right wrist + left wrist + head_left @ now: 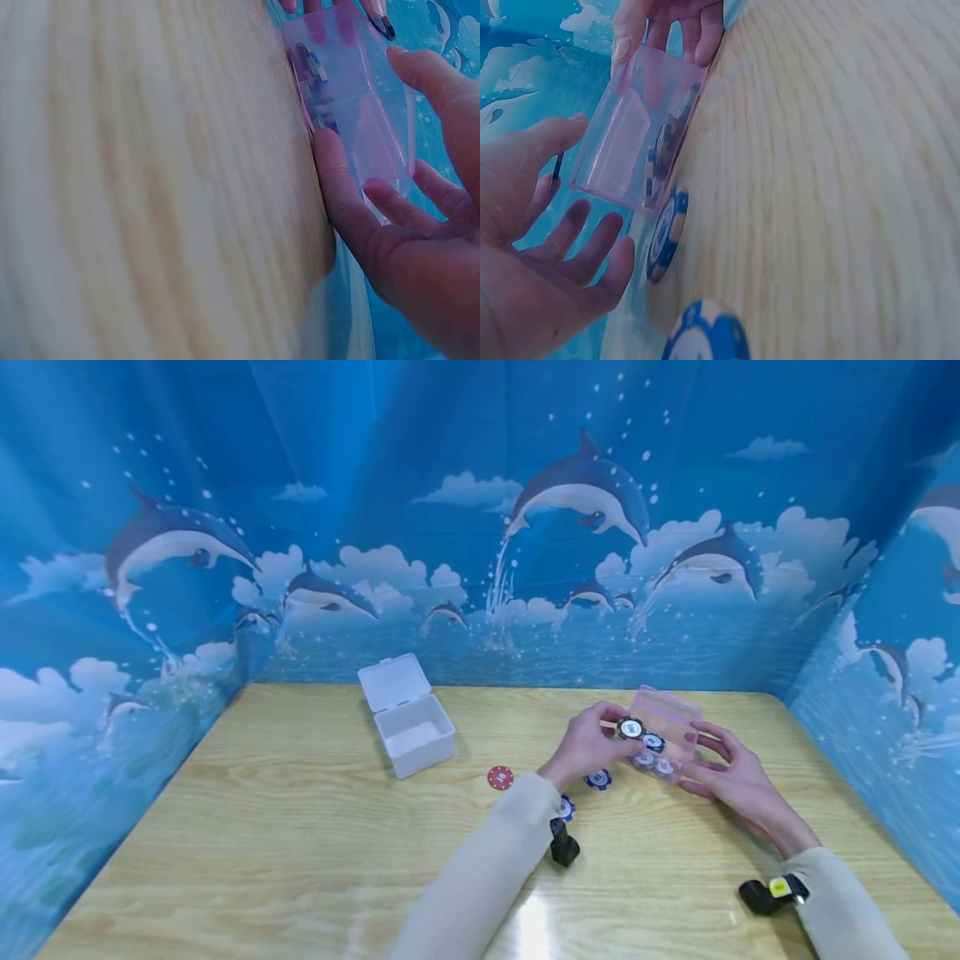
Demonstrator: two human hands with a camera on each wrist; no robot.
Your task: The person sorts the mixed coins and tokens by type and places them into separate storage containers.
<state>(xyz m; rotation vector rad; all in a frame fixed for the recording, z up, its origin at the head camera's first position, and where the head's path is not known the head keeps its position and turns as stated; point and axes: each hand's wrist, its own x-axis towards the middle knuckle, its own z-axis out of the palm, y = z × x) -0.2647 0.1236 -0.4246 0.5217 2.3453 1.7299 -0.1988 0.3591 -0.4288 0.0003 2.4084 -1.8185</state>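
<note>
My left hand (587, 745) pinches a black poker chip (631, 728) between thumb and fingers, over the left side of a clear pink box (678, 727). In the left wrist view that chip (557, 169) shows edge-on as a thin dark line. The box lies on the table with its lid tipped back, and several chips (653, 742) are inside. My right hand (738, 777) grips the box's right side, thumb at the upper rim and fingers low along the wall. Two blue poker chips (597, 778) lie on the table by the left hand and wrist.
A red poker chip (500, 777) lies left of the left wrist. Further left stands a white box (415, 735) with its lid open. Behind the wooden table (285, 827) hangs a blue dolphin-print curtain (465, 527). Black wrist cameras (564, 845) hang from both sleeves.
</note>
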